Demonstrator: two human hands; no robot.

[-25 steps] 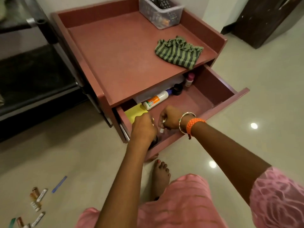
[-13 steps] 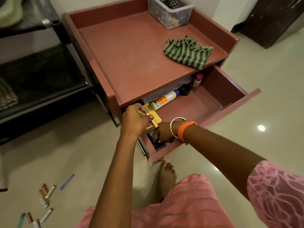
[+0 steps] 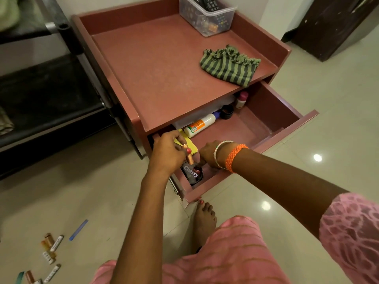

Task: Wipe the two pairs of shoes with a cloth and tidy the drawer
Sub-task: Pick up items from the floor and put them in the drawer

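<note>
Copper-coloured tube (image 3: 188, 154) sits pinched in the curled left hand (image 3: 167, 153) fingers above the open drawer (image 3: 287, 111); right hand (image 3: 209, 153) fingers curl down touching a black tin (image 3: 192, 173).

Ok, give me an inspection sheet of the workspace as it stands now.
Surface: red cabinet top, drawer pulled open below it.
Job's things: striped cloth lies on the top; shoes not in view. In the drawer: white bottle, black jar, pink-capped bottle, yellow pad, Cherry tin.
Clutter: clear bin with remotes on the top; small tubes and blue strip on the floor.
Grippers: left hand holds a copper tube; right hand reaches into the drawer at the tin, grip unclear.
Cables: nothing seen.
Surroundings: tiled floor, black rack, dark door.
</note>
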